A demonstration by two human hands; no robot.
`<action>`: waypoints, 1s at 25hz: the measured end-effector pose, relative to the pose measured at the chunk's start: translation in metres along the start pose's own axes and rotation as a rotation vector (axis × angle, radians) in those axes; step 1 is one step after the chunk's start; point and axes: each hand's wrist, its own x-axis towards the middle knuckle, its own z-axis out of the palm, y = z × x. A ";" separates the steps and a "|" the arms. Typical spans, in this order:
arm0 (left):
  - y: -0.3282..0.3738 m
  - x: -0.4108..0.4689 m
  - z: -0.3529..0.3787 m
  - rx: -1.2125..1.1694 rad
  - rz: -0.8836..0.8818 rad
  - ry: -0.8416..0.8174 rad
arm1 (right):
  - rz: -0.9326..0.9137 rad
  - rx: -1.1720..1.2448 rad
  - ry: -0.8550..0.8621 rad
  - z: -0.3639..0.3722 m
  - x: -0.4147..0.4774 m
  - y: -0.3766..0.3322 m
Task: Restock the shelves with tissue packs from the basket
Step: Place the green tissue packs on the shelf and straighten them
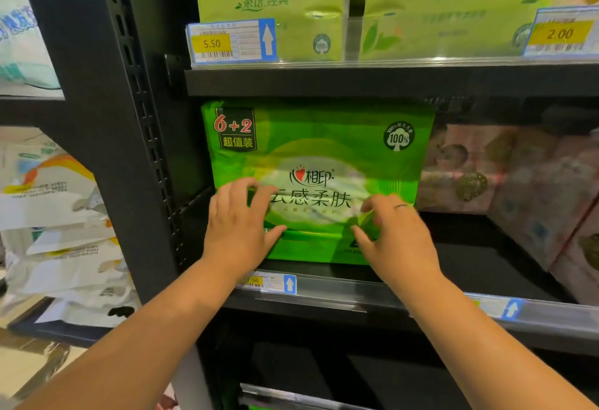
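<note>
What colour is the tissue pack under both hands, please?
The large plastic tissue pack is bright green, seen in the head view.

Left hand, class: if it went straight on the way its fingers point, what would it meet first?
The green tissue pack: the left hand rests flat on its front, fingers pointing into the shelf, so it would likely just push the pack deeper. What lies behind is hidden.

We see two yellow price labels up top, one (211,43) reading 5.50 and the other (559,33) reading 2.00. Pink packages (466,166) are stacked at right, and white bags (48,208) are piled at far left.
</note>
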 end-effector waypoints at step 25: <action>0.044 -0.032 -0.033 -0.400 0.145 -0.389 | 0.169 -0.062 -0.294 -0.023 -0.064 -0.019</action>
